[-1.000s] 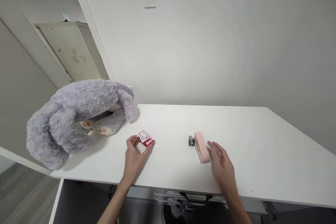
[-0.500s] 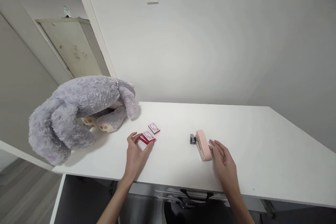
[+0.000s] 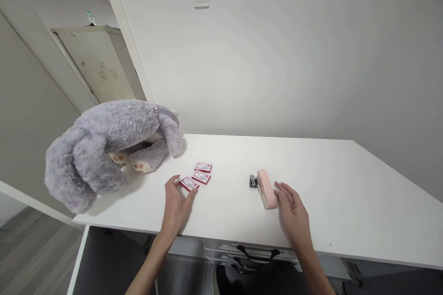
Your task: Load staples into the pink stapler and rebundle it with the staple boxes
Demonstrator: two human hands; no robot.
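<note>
My left hand (image 3: pixel 175 205) is closed on a small red-and-white box (image 3: pixel 189 183), gripping it by its ends between thumb and fingers at the tabletop. Just behind it lie two more boxes of the same look, a middle box (image 3: pixel 201 176) and a far box (image 3: pixel 203 167), close together in a slanting row. A pink stapler (image 3: pixel 266 189) rests on the table to the right. Against its left side sits a small dark metal staple remover (image 3: pixel 253 181). My right hand (image 3: pixel 293 209) is open beside the stapler, fingertips close to its right side; whether they touch it I cannot tell.
A large grey plush toy (image 3: pixel 117 124) slumps over the left end of the white table (image 3: pixel 311 170). Behind the table rises a white wall (image 3: pixel 259 55). Black-handled drawers (image 3: pixel 258 254) are below the front edge. A metal cabinet (image 3: pixel 97 62) stands beyond the wall's edge.
The two boxes that overlapped at my left hand are now apart: one lies beside the far box, the other has come left and nearer with my hand. My right hand has hardly moved.
</note>
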